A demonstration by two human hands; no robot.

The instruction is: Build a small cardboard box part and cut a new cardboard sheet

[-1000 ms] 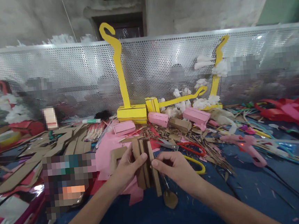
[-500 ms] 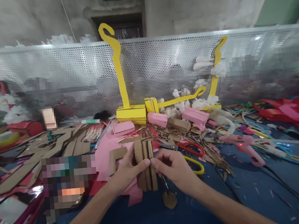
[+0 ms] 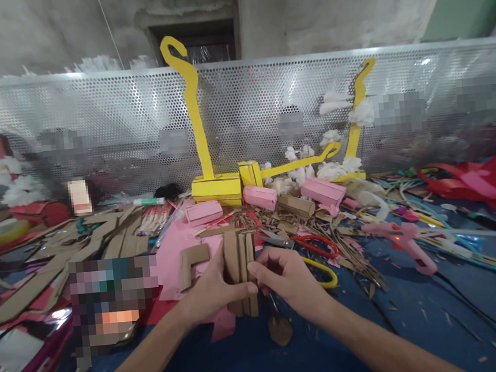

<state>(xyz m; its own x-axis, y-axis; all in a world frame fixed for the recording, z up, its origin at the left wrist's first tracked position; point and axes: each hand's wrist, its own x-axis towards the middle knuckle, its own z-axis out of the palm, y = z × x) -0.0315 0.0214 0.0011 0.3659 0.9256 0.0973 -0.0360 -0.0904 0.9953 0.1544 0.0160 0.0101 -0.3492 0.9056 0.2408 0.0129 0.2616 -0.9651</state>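
Note:
A brown piece of cardboard, creased into several lengthwise strips, stands upright between my two hands. My left hand wraps it from the left, thumb laid across its front. On the right edge, my right hand pinches it with thumb and curled fingers. Just behind my right hand lie scissors with red handles and a pair with yellow handles. A small rounded cardboard piece is below my right hand. Left of the cardboard, an L-shaped cardboard piece rests on pink paper.
Yellow box shapes with tall hooked strips and pink boxes stand at the back. To the right lies a pink glue gun with a black cord. Cardboard scraps cover the left; a perforated metal screen borders the table.
My left thumb has slid lower across the cardboard's front. My right hand has stayed on its right edge, and the cardboard has barely shifted.

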